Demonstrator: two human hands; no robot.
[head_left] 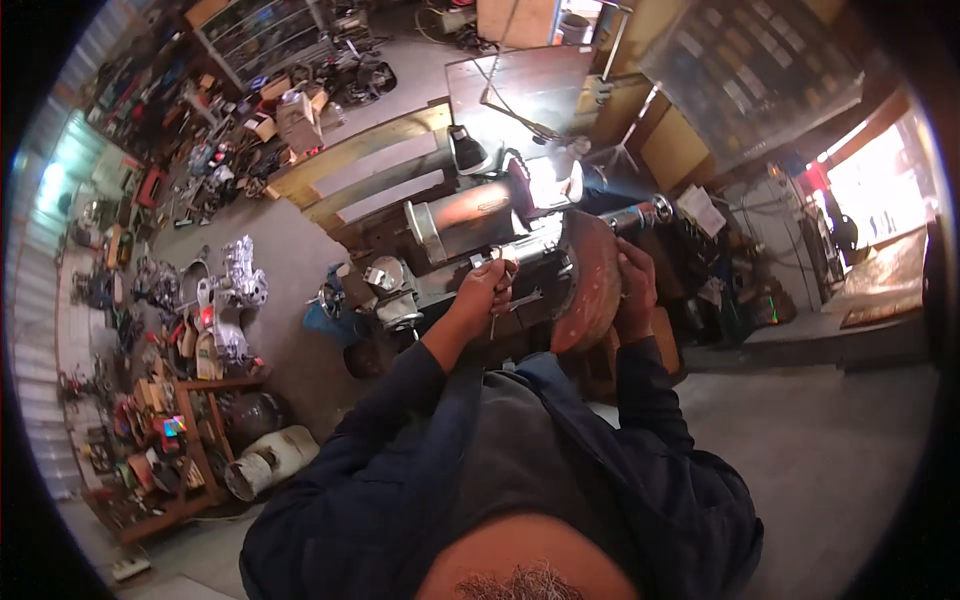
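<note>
A bench machine stands before me, with a bright metal shaft (535, 243) across its middle. In front of the shaft's right part is a large reddish-brown rounded plate (588, 290) with a worn surface. My left hand (485, 292) is closed at the shaft's left end; what its fingers pinch is mostly hidden, and a thin metal rod shows just below them. Against the right side of the plate lies my right hand (637, 285), its fingers extended along it. Behind the shaft sits a thick metal cylinder (470, 215) with a flanged left end.
Left of the machine are round metal parts (388, 275) and a blue container (330, 318). A wooden rack (200, 440) loaded with parts stands at far left, beside a whitish gas cylinder (275, 460). An engine-like casting (235, 300) sits behind it. A bright window (880, 200) is at right.
</note>
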